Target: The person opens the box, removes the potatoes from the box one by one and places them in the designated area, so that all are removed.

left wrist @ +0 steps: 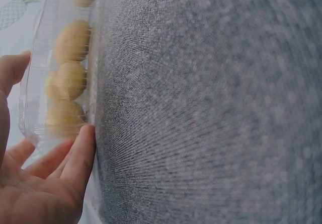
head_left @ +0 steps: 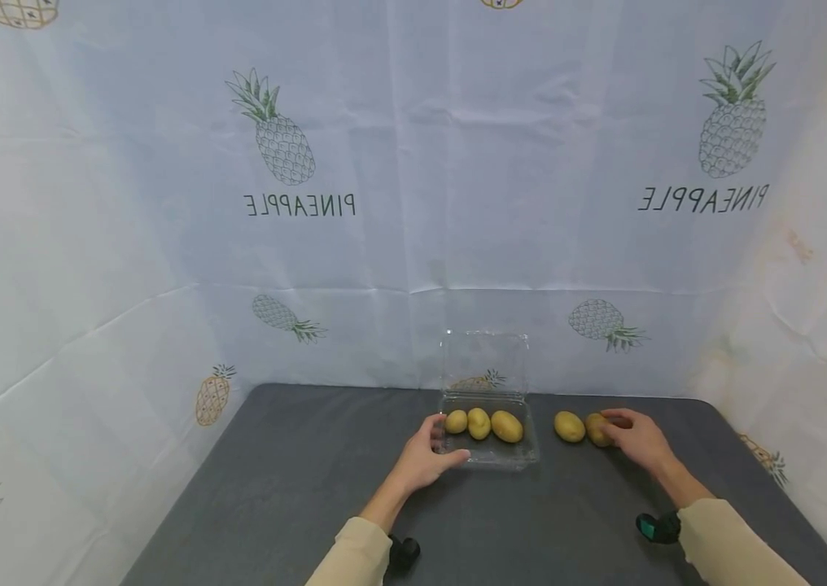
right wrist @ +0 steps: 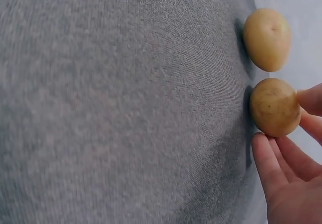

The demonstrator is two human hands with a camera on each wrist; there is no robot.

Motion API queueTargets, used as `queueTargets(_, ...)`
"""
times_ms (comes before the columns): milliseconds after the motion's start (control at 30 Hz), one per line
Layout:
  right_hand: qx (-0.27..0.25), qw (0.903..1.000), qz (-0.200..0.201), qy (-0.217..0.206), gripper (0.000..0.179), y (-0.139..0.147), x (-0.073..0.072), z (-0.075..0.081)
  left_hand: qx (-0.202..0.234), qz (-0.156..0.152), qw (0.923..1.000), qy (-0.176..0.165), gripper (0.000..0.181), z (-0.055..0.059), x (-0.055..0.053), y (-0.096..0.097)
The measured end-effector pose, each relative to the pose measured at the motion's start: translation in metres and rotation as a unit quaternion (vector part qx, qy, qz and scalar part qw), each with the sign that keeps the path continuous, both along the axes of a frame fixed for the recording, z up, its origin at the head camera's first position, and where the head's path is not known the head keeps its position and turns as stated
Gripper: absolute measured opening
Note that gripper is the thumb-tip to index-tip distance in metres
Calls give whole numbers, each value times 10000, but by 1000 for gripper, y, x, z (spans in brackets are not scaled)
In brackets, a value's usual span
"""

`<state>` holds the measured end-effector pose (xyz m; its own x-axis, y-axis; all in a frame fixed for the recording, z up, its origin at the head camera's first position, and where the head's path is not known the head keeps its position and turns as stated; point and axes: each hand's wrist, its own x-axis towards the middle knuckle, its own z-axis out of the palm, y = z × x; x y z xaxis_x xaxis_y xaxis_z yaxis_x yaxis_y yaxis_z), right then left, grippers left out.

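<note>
A clear plastic clamshell container stands on the dark table with its lid raised at the back. Three yellow potatoes lie in a row inside it. My left hand holds the container's left end, thumb at the front and fingers along the side. To the right of the container, two more potatoes sit on the table. The outer potato is held between the thumb and fingers of my right hand. Just left of it lies the other loose potato, untouched.
The dark grey table ends at the back against a white curtain printed with pineapples. More of this cloth hangs on the left and right sides. Each wrist wears a small black device, such as the right one.
</note>
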<state>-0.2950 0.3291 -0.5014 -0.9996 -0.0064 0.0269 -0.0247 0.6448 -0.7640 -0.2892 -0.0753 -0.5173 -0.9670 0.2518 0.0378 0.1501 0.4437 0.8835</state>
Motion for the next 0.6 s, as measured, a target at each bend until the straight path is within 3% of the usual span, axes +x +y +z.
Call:
queueTargets(267,406,9986,64,331,43,3,6,10,32,-66,10000,32,78,-2,-1,0)
queueTargets(600,532,9957,273,714,38,-2,13,23,40,-31,10000,-8,80,-3,-1,-1)
